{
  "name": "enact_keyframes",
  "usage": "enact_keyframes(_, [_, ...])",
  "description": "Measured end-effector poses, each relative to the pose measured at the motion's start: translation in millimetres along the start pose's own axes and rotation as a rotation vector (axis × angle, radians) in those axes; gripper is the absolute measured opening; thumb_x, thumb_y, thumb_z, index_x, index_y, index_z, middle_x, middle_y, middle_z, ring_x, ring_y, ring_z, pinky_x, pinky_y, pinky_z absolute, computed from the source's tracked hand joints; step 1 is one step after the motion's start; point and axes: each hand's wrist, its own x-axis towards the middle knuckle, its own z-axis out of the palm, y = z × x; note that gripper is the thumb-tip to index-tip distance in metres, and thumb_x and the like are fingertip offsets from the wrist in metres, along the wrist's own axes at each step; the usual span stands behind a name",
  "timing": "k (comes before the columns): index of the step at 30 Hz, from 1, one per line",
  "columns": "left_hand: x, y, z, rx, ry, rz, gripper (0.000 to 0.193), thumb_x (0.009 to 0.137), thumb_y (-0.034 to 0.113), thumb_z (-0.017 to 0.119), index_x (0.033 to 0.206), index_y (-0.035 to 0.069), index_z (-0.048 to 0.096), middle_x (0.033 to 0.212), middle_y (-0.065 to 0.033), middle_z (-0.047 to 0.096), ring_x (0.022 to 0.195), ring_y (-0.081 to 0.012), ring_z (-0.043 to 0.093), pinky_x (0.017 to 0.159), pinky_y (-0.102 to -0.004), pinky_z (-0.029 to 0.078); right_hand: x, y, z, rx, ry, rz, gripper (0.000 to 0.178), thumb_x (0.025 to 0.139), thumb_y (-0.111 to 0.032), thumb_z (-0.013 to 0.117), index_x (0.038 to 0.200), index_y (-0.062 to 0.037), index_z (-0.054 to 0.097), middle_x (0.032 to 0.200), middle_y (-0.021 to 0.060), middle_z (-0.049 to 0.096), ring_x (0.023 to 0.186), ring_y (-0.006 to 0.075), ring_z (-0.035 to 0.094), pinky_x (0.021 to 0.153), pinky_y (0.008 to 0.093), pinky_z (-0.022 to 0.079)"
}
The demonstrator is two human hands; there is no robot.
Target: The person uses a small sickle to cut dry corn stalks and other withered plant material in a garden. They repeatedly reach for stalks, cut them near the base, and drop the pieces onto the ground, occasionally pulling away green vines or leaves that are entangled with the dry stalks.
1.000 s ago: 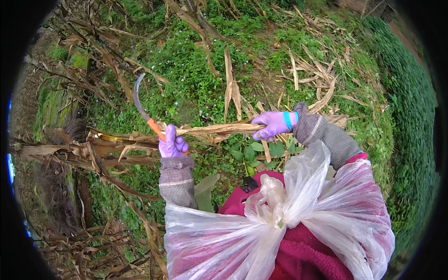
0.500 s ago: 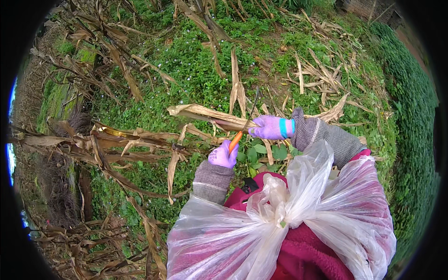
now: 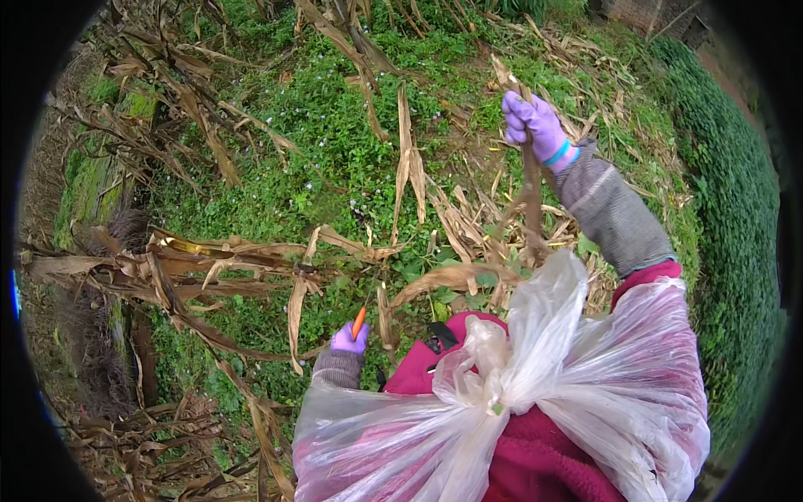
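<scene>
My left hand (image 3: 349, 340), in a purple glove, is low and close to my body. Its fingers are closed on the orange handle of a sickle (image 3: 360, 323), whose thin blade is hard to make out against the plants. Out to the upper right, my right hand (image 3: 538, 127), gloved the same way, grips a dry corn stalk (image 3: 533, 197) near one end. The stalk hangs from the fist back toward my body, with brown leaves along its lower part.
Standing dry corn stalks (image 3: 209, 272) reach in from the left. Cut stalks and leaves (image 3: 460, 222) lie ahead of me among green weeds (image 3: 335, 159). A dense green hedge (image 3: 719, 184) runs along the right. Clear plastic sheeting (image 3: 401, 435) is tied over my clothes.
My right hand has swung up and to the right, carrying the corn stalk, which turned from lying across to nearly upright. My left hand has drawn down and left with the sickle.
</scene>
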Motion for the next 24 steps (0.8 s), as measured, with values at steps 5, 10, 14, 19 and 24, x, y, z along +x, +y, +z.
enact_keyframes(5, [25, 89, -2, -0.456, 0.030, 0.086, 0.040, 0.084, 0.042, 0.059, 0.089, 0.003, 0.060, 0.065, -0.0101, 0.057, 0.059, -0.0238, 0.056, 0.060, -0.0366, 0.046, 44, 8, 23, 0.194, 0.145, -0.265, 0.031, 0.092, -0.035, 0.057, 0.078, -0.0088, 0.049, 0.053, -0.0036, 0.037, 0.043, 0.0100, 0.039, 0.050, 0.0290, 0.046])
enact_keyframes(10, [5, 204, -80, -1.012, 0.259, 0.384, 0.034, 0.092, 0.035, 0.055, 0.100, 0.002, 0.053, 0.065, 0.0038, 0.049, 0.054, -0.0039, 0.044, 0.049, -0.0206, 0.037, 66, 7, 52, 0.259, 0.224, -0.268, 0.035, 0.091, -0.039, 0.056, 0.072, -0.0099, 0.048, 0.048, -0.0045, 0.033, 0.037, 0.0092, 0.032, 0.041, 0.0296, 0.043])
enact_keyframes(14, [15, 246, -83, -1.770, 0.143, 0.658, 0.029, 0.095, 0.030, 0.050, 0.107, 0.004, 0.050, 0.064, 0.0020, 0.047, 0.053, -0.0071, 0.042, 0.050, -0.0193, 0.037, 71, -12, 109, 0.334, 0.212, -0.287, 0.036, 0.091, -0.039, 0.057, 0.072, -0.0101, 0.048, 0.046, -0.0038, 0.034, 0.035, 0.0094, 0.032, 0.035, 0.0285, 0.035])
enact_keyframes(19, [52, 89, 103, -0.196, -0.246, -0.072, 0.044, 0.090, 0.046, 0.049, 0.101, 0.004, 0.061, 0.089, -0.0200, 0.063, 0.082, -0.0297, 0.061, 0.078, -0.0389, 0.047, 121, -55, 92, 0.619, -0.360, -0.562, 0.028, 0.092, -0.033, 0.056, 0.076, -0.0096, 0.051, 0.057, -0.0013, 0.046, 0.036, 0.0085, 0.039, 0.030, 0.0257, 0.033])
enact_keyframes(24, [39, 59, 75, -0.255, -0.167, -0.274, 0.051, 0.088, 0.050, 0.050, 0.104, 0.002, 0.058, 0.087, -0.0182, 0.063, 0.080, -0.0320, 0.060, 0.074, -0.0412, 0.046, 107, -25, 101, -0.634, 0.041, -0.548, 0.041, 0.088, -0.051, 0.054, 0.078, -0.0114, 0.055, 0.059, -0.0021, 0.049, 0.047, 0.0096, 0.047, 0.044, 0.0276, 0.042])
